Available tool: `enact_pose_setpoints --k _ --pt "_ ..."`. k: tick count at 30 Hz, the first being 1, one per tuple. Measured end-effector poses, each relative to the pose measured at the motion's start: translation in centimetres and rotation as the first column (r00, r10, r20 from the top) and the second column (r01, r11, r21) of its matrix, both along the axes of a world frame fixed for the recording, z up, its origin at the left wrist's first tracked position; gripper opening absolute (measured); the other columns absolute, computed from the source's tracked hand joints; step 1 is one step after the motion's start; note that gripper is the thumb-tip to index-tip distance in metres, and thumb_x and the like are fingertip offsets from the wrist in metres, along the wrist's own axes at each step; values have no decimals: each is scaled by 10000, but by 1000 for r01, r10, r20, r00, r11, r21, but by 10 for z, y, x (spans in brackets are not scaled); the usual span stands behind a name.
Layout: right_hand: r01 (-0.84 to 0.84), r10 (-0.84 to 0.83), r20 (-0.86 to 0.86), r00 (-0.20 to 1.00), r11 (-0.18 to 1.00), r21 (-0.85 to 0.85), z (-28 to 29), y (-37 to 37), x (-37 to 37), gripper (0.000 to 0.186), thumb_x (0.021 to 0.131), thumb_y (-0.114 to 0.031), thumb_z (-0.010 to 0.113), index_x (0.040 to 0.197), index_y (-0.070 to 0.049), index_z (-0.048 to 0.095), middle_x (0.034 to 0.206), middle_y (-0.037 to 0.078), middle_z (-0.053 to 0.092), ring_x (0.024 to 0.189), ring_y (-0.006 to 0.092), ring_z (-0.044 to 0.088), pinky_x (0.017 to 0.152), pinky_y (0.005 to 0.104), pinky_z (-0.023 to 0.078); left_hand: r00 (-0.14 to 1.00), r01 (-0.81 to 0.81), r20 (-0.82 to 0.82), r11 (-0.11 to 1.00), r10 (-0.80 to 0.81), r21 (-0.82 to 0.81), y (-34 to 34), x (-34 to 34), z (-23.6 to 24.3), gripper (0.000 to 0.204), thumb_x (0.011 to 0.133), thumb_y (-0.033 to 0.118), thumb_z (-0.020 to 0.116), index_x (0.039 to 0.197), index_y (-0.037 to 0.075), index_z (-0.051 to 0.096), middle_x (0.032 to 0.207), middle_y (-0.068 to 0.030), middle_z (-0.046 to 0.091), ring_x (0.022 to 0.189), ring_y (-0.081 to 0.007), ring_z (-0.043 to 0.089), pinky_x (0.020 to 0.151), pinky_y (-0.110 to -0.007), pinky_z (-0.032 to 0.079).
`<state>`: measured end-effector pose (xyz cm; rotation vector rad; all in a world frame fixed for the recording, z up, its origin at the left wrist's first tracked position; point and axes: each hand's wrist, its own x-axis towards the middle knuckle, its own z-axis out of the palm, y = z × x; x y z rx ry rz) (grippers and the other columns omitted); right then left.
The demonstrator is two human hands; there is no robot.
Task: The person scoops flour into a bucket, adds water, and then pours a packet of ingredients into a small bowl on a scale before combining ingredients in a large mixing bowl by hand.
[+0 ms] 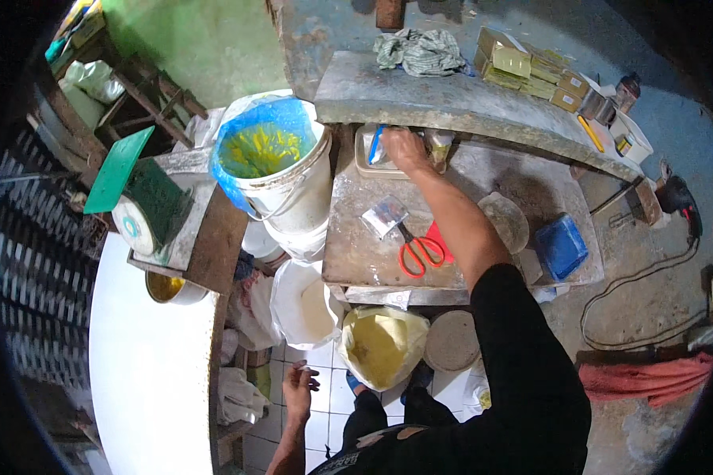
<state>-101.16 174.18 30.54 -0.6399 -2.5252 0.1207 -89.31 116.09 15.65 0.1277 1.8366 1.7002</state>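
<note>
My right hand (405, 150) reaches over a shallow pale tray (374, 171) at the back of the low worktable. Its fingers curl down beside a blue strip (375, 144) on something whitish in the tray; what they grip is hidden. My left hand (299, 391) hangs low over the tiled floor, fingers loosely bent and apart, holding nothing I can see. Below my right forearm lie orange-handled scissors (413, 259), a small clear plastic packet (386, 215) and a red piece (442, 241), partly covered by the arm.
A white bucket (293, 190) lined with blue plastic holds yellow matter. A green scale (162, 202) stands left. Two lined containers, one white (281, 305) and one yellow (412, 321), sit before the worktable. A blue container (562, 247) is right; a concrete ledge (451, 99) runs behind.
</note>
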Motion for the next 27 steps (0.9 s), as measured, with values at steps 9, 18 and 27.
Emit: enact_pose_setpoints --k 9,18,27 --pt "-356 333 -125 935 880 -314 -36 -163 222 203 895 -256 604 1005 -86 614 905 135 642 815 327 653 679 417 513 846 317 -416 942 -334 -111 142 6 25 367 965 208 539 1243 -32 528 975 -128 644 852 -193 597 762 -323 488" --pt "471 -79 493 866 457 -754 -268 -257 648 304 906 -350 563 971 -63 637 820 141 668 731 272 677 681 420 537 57 322 -976 929 -209 -180 357 91 4 612 940 275 558 1437 -12 347 1487 -223 353 1383 -411 285 1142 -541 161" --pt "485 -687 550 475 -318 -815 -575 -170 797 483 848 -266 655 1238 -23 508 1057 153 652 908 277 672 727 394 564 277 115 -957 992 -87 -57 416 83 -40 675 993 419 486 1442 -33 264 1306 -338 484 1127 -383 581 1008 -524 437"
